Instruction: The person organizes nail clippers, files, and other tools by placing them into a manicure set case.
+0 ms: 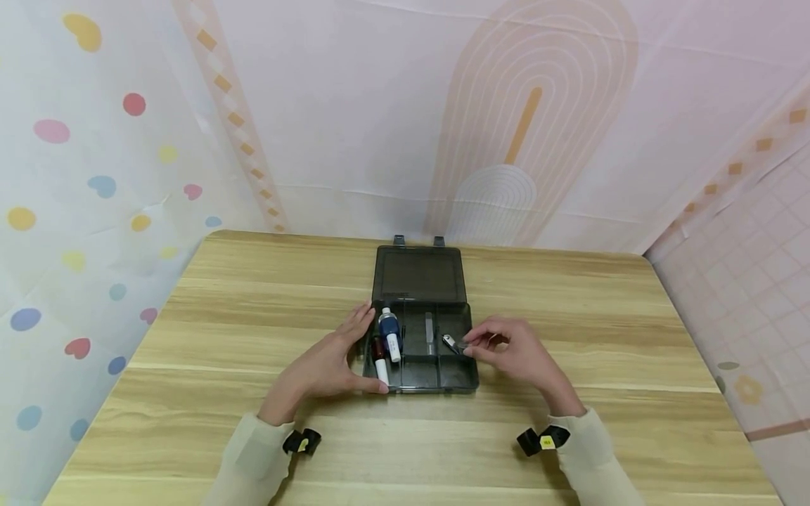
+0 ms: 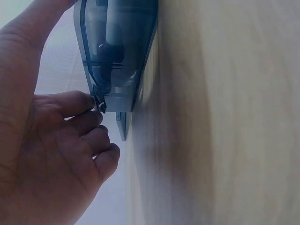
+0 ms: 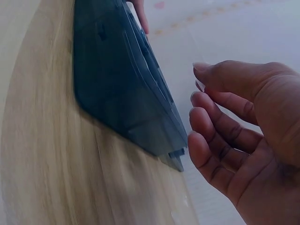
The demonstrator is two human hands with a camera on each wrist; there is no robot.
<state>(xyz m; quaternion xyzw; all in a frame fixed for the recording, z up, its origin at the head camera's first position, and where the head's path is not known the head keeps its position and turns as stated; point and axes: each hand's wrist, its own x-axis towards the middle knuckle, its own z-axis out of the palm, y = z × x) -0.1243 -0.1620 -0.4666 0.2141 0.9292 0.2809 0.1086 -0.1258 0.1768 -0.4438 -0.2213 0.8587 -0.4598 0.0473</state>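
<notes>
A dark translucent compartment box (image 1: 420,381) lies on the table with its lid (image 1: 420,275) folded back. My left hand (image 1: 325,362) grips its left end, thumb at the front corner and fingers near the hinge side; the left wrist view shows those fingers curled. Inside, at the left, lie a blue bottle (image 1: 389,334) with a white cap and a dark red tube (image 1: 379,346) with a white cap. A clear strip (image 1: 429,332) sits in the middle compartment. My right hand (image 1: 515,349) hovers at the right wall, its loosely bent fingertips beside nail clippers (image 1: 448,342) in the right compartment.
The wooden table (image 1: 569,302) surrounds the box, and a patterned cloth (image 1: 354,126) hangs behind its far edge. Two latch tabs (image 1: 399,240) stick out from the lid's far side. Dark camera straps (image 1: 544,440) circle both wrists.
</notes>
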